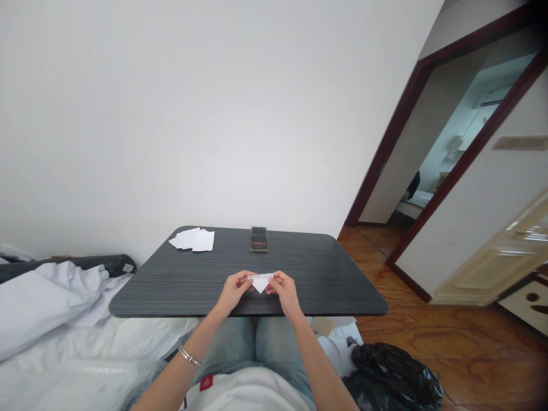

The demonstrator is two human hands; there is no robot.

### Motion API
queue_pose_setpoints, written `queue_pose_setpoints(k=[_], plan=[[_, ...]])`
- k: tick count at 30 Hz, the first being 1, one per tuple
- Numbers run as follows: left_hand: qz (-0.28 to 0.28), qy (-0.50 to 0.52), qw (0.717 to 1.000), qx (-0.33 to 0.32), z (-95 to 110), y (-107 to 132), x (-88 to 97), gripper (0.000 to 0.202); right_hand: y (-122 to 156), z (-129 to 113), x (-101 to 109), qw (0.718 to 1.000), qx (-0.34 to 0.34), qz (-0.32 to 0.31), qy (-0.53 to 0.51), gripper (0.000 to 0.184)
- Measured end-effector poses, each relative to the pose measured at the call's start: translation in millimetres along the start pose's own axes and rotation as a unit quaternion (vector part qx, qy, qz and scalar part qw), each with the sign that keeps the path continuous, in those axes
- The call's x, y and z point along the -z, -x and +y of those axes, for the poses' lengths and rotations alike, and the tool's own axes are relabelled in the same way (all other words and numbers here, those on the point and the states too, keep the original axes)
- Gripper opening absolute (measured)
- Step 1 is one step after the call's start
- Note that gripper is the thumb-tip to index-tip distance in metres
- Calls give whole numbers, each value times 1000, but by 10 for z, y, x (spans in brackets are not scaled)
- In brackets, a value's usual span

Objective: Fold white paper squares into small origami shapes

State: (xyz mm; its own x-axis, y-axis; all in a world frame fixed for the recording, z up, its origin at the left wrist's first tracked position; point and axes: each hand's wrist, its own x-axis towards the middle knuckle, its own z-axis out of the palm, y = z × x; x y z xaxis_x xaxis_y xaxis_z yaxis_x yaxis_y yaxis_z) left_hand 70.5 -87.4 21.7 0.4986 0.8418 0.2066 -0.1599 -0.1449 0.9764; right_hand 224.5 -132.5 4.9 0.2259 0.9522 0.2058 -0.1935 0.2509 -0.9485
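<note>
White folded paper (pixel 261 282), a triangle pointing toward you, is sitting between your left hand (pixel 233 290) and right hand (pixel 286 289), over the dark table (pixel 171 291). Your fingers (pixel 245 274) are pinching its upper corners; keeping them level should be helping the crease.

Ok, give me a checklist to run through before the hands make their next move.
1. Left hand holding the folded white paper: ok, fingers at its left corner.
2. Right hand holding it: ok, fingers at its right corner.
3. Paper's point facing the person: ok.
4. Loose white sheets away from the hands: ok, at the far left of the dark table.
5. Phone away from the hands: ok, near the far edge.
6. Crease sharpness: cannot tell, too small.
</note>
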Motion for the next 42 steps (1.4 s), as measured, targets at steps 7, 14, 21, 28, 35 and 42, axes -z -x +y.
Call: queue_pose_setpoints(k=[7,14,21,28,35,42], plan=[[36,-10,999,-2,-4,-9,0,20,19,-43,-8,1000,-2,-7,-2,18],[43,27,999,19,-7,12,-3,18,36,-34,-1,1000,9,8,-11,10],[67,28,997,20,-17,9,1,17,31,-15,4,999,36,12,9,6],[44,74,995,40,86,21,-21,32,74,-57,-37,992,97,15,78,8],[-2,0,998,59,55,3,-48,28,120,-75,-42,976,152,-20,156,13],[0,9,997,75,62,14,-50,25,106,-59,-45,979,148,-16,141,14]])
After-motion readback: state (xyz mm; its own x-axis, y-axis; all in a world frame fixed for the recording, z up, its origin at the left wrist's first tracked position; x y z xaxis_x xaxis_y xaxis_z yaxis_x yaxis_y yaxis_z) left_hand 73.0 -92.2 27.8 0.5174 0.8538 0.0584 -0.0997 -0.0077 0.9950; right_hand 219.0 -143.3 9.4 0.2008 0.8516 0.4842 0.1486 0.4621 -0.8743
